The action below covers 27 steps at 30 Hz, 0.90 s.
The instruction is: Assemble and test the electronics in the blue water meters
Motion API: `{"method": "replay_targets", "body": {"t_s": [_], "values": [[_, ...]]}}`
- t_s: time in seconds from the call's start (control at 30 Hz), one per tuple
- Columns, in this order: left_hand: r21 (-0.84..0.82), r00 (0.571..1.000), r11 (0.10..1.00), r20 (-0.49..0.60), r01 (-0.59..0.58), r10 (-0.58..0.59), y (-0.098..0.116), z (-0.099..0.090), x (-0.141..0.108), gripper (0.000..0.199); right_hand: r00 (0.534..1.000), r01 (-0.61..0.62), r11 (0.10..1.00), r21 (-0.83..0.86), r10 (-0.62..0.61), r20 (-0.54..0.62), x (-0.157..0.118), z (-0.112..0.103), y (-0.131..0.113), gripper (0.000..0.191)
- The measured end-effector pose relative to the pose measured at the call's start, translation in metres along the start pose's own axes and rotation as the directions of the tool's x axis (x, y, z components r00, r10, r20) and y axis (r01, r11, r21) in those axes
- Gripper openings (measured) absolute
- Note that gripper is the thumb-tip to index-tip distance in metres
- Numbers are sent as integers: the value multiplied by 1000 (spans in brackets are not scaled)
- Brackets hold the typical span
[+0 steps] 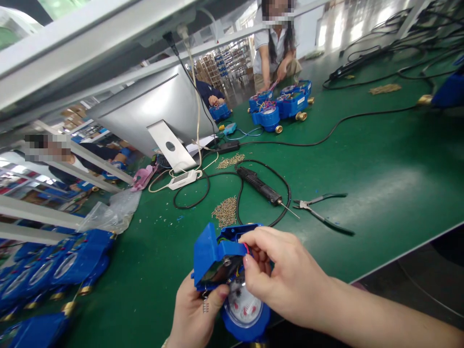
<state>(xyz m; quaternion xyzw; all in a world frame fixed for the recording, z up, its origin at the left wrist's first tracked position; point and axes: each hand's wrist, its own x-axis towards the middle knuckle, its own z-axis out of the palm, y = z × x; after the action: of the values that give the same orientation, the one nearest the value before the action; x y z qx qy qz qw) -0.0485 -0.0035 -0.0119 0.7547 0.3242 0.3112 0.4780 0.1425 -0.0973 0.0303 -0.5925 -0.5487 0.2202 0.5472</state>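
Observation:
A blue water meter point(244, 311) with a round clear dial is held over the near edge of the green bench. My left hand point(197, 309) grips its housing from the left, thumb by the dial. The meter's blue box point(206, 253) stands open at the top, with wires inside. My right hand point(277, 268) has thumb and index finger pinched on thin red and dark wires point(247, 249) at the box's right side. A small coil spring point(205, 307) shows beside my left thumb. The fingers hide part of the box's inside.
Beyond the meter lie a pile of small screws point(225, 211), a black electric screwdriver point(261, 186) with looping cable, and pliers point(322, 210). A monitor point(159, 106) stands behind. Several meters point(78, 258) line the left, others point(281, 106) the far side, near co-workers.

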Motion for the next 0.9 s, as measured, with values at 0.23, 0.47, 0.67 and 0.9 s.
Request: {"method": "replay_targets", "body": {"t_s": [0.23,0.47,0.67,0.9], "values": [[-495,982,854,-11,159,-189,-13,7,4,29,963,222,975,-2,-220,-157,-5,2,11,39],[-505,978,844,-6,179,-211,-15,10,0,32,847,445,885,-138,-466,-257,-5,11,11,24],[-281,987,955,-99,96,-129,-18,9,-4,23,924,260,964,48,-234,-302,-7,17,3,20],[-254,992,964,-69,82,-103,-17,6,2,32,976,-164,855,491,214,-46,-5,19,4,26]]}}
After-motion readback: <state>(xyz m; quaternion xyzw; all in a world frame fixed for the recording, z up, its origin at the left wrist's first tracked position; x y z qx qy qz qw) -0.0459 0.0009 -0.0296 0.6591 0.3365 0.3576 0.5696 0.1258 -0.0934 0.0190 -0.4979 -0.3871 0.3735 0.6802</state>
